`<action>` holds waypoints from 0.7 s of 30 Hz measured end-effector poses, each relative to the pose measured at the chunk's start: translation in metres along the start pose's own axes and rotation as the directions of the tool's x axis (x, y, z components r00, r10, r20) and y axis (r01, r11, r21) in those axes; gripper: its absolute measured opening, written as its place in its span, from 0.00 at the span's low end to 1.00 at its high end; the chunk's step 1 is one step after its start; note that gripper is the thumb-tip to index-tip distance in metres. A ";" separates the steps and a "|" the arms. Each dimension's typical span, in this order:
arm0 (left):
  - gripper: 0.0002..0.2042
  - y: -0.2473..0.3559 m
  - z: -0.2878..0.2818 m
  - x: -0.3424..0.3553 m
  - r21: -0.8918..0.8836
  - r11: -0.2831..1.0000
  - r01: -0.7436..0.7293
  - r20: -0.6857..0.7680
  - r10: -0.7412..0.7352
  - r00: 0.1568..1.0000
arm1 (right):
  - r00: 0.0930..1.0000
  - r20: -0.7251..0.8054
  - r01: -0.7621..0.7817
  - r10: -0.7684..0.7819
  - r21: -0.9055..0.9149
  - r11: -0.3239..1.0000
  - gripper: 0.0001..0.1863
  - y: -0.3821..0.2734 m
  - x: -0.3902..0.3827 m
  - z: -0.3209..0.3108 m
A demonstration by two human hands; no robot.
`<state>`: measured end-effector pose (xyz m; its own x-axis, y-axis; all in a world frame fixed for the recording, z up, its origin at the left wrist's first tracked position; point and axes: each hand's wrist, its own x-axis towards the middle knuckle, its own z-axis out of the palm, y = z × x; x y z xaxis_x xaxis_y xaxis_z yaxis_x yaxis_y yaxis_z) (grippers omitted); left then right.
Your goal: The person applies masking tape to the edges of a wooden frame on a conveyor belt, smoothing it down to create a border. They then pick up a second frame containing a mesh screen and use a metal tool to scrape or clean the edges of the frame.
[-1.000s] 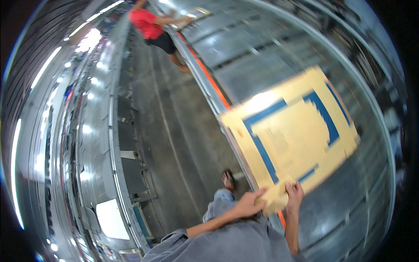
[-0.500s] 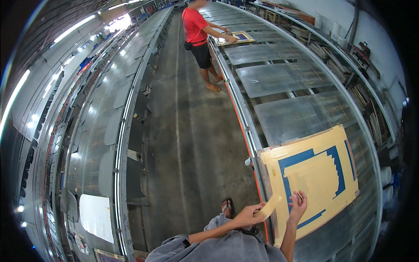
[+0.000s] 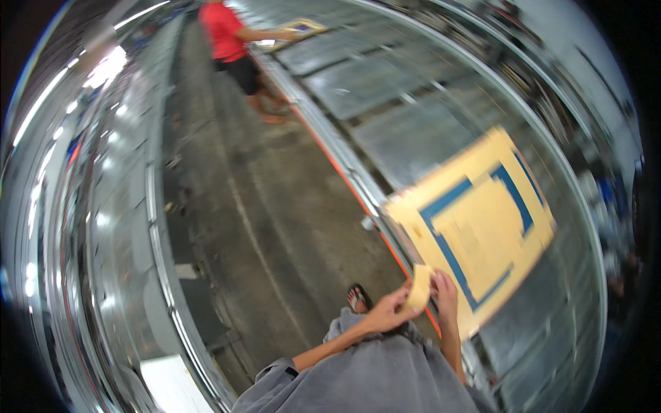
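Observation:
My left hand (image 3: 391,311) is closed around a roll of yellow masking tape (image 3: 417,292), held just in front of my body. Close by on its right, my right hand (image 3: 444,292) has its fingers bent together at the tape's free end. Beyond both hands, a screen-printing frame (image 3: 451,272) lies on the long table to my right. Yellow tape covers most of it, leaving blue bands of mesh (image 3: 444,203) showing in an angular outline. The near left edge of the frame lies close to the tape roll.
Metal rails and an orange strip (image 3: 329,155) edge the right-hand table (image 3: 413,144). A co-worker in a red shirt (image 3: 224,33) stands farther up the aisle, reaching to another frame (image 3: 297,31). A second long table (image 3: 127,227) runs along the left, with a white sheet (image 3: 175,385).
My right hand has come down off the screen frame to the tape in my left hand. The view has turned to the right, so the scene appears tilted and shifted left.

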<state>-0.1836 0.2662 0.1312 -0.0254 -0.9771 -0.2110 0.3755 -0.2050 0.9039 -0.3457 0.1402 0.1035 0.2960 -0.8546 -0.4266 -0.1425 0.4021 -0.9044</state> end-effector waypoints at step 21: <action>0.11 0.035 -0.055 0.040 0.199 0.920 0.337 -0.181 -0.303 0.936 | 0.914 -0.323 0.278 -0.247 0.052 0.959 0.07 -0.012 0.085 0.005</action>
<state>-0.1204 0.2230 0.1341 0.0298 -0.8420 -0.5387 0.1528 -0.5287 0.8349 -0.3143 0.0649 0.0778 0.0004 -0.9862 -0.1653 -0.0049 0.1653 -0.9862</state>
